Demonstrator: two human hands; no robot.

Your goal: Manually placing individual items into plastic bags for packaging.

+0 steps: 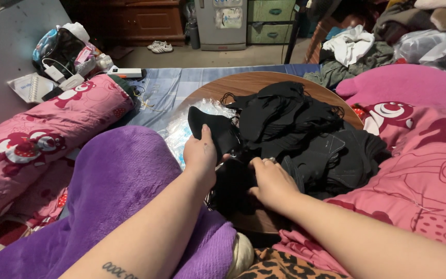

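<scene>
Sorting step in hand, judged from the layout. Left hand (201, 155) clamped on one black face mask (218, 132), lifted over the round table (243, 82). Right hand (272, 181) resting flat, fingers loose, on the mask pile (305, 134). Next move: likely calls for separating one mask cleanly.

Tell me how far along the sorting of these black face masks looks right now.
Done: cannot tell; no finished stack shows apart from the rest. In hand: the left hand holds up one black mask, and the right hand rests on the masks just below it. Left: a big loose pile of black masks covers the round wooden tray, and clear plastic bags lie beside it.
</scene>
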